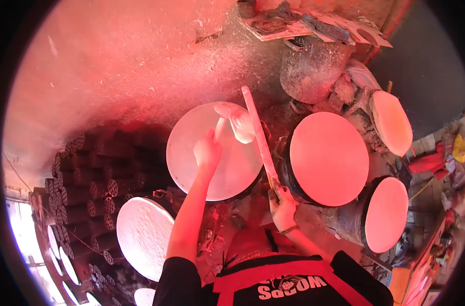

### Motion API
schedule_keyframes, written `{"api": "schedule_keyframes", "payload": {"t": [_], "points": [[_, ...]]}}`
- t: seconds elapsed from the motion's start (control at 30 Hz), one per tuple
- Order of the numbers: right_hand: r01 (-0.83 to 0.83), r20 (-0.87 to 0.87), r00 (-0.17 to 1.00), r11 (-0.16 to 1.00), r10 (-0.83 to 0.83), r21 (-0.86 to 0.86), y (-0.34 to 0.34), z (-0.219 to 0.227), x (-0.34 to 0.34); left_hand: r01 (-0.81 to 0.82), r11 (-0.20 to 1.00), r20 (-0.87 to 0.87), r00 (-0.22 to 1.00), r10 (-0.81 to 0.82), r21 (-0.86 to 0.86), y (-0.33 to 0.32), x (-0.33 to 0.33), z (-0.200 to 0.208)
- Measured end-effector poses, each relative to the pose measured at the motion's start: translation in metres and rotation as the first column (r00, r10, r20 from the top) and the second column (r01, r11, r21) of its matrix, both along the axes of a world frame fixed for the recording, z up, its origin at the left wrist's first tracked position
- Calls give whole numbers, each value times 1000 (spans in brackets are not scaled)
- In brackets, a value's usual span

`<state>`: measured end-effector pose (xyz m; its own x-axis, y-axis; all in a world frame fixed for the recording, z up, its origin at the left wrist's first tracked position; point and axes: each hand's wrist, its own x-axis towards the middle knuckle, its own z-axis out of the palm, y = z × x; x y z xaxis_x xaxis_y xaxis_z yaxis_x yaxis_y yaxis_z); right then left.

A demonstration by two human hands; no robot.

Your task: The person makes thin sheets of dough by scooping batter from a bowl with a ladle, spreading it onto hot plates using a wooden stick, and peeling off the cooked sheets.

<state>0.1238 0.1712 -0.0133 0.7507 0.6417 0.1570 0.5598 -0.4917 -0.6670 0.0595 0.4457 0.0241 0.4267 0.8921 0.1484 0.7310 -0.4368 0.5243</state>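
Our left hand [208,151] closes its fingers on a small white scraper [236,122] over the central round disc [191,153]; right hand [282,206] grips the long stick [259,135] at its near end. We judge both light and stiff.

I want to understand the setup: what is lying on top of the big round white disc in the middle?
On the round white disc the left hand presses a pale scraper. A long flat stick, gripped by the right hand, crosses its right edge. What lies under the disc is covered.
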Motion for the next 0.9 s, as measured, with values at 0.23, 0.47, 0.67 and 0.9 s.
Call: {"api": "schedule_keyframes", "payload": {"t": [0.23, 0.47, 0.67, 0.9], "points": [[-20, -190, 981, 995, 39, 101, 67, -28, -31, -22, 962, 89, 996, -2, 273, 15, -43, 47], [101, -964, 196, 974, 180, 202, 84, 43, -24, -41, 879, 420, 867, 268, -476, 4, -151, 36], [363, -903, 425, 903, 59, 230, 42, 21, -60, 305, 428, 525, 453, 720, -850, -79, -212, 24], [57, -915, 374, 981, 152, 186, 115, 34, -65, 767, 224, 306, -38, 951, -601, -130, -241, 19]]}}
